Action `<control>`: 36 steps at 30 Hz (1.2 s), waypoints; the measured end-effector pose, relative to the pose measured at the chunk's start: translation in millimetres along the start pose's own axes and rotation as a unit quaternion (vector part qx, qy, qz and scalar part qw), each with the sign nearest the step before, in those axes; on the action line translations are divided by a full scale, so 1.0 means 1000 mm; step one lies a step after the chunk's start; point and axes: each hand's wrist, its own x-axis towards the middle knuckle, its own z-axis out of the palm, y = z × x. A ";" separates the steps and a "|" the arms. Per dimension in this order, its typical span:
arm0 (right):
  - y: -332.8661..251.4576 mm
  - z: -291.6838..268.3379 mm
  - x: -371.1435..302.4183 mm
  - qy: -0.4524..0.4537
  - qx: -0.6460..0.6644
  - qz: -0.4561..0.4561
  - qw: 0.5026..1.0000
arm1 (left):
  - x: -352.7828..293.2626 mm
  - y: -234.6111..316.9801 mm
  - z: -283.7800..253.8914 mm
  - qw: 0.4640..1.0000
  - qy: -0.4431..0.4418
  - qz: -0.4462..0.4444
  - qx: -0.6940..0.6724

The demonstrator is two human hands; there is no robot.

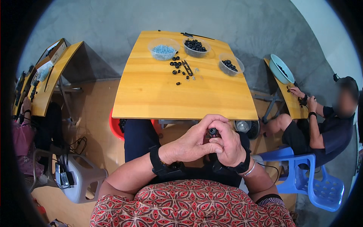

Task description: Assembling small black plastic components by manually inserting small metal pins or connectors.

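Observation:
Just off the near edge of the yellow wooden table point(181, 100), my two hands are closed together. Between their fingers is a small black round part with a hole in its end point(213, 131). My left hand point(187, 143) pinches from one side, and my right hand point(232, 149) wraps round the other; the lower part of the piece is hidden by fingers. On the table, black thread snips point(187, 68) lie beside several loose black round parts point(174, 64) and some small clear pieces point(196, 70).
Clear bowls stand at the table's far side: one with light-blue pieces point(163, 49), two with black parts point(195, 45) point(229, 65). A red basin point(114, 126) is under the table. Co-workers sit left and right, the right one beside a blue plastic chair point(312, 181). A grey stool point(81, 178) stands left.

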 end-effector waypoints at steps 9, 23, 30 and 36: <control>0.005 0.001 -0.005 0.017 -0.013 -0.005 1.000 | 0.000 -0.002 0.004 1.000 0.007 0.000 0.021; 0.008 -0.004 0.002 -0.003 0.025 -0.006 1.000 | 0.006 0.008 0.005 0.997 0.029 -0.044 -0.049; 0.010 -0.010 0.001 0.026 -0.023 -0.025 0.999 | -0.007 0.005 -0.013 0.953 0.072 -0.194 -0.221; 0.013 -0.009 0.008 0.044 -0.085 -0.100 0.990 | -0.005 0.011 -0.006 0.939 0.061 -0.217 -0.259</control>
